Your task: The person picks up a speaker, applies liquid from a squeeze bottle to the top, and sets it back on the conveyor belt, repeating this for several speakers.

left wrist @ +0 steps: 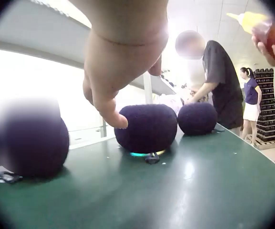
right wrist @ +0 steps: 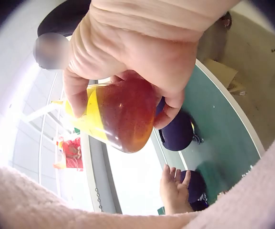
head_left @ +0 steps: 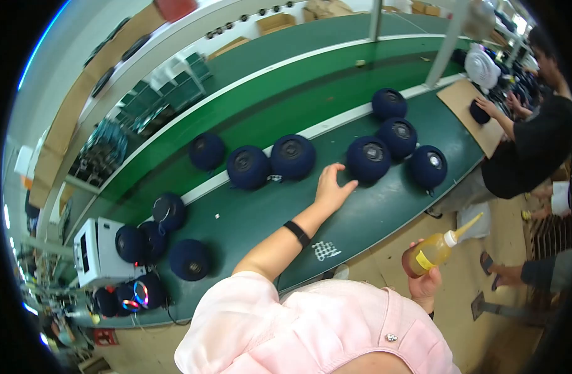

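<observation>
My left hand [head_left: 333,189] reaches over the green bench with thumb and fingers spread, holding nothing. Its fingertips are right beside a round, dark-blue fabric-covered speaker [head_left: 368,159]. In the left wrist view a finger overlaps this speaker [left wrist: 146,128], which glows at its base. Two similar speakers, one by the strip [head_left: 292,157] and one nearer the edge [head_left: 427,166], stand on either side. My right hand [head_left: 425,288] grips a squeeze bottle [head_left: 417,260] of amber liquid, past the bench's front edge. The bottle has a yellow label and a long yellowish nozzle, tilted up.
More dark speakers [head_left: 189,259] stand along the bench [head_left: 255,218], near a white box-shaped device [head_left: 102,252]. A small sheet of white rings [head_left: 325,250] lies by the front edge. At the right, a person in black [head_left: 535,143] handles another speaker on a cardboard sheet [head_left: 463,106].
</observation>
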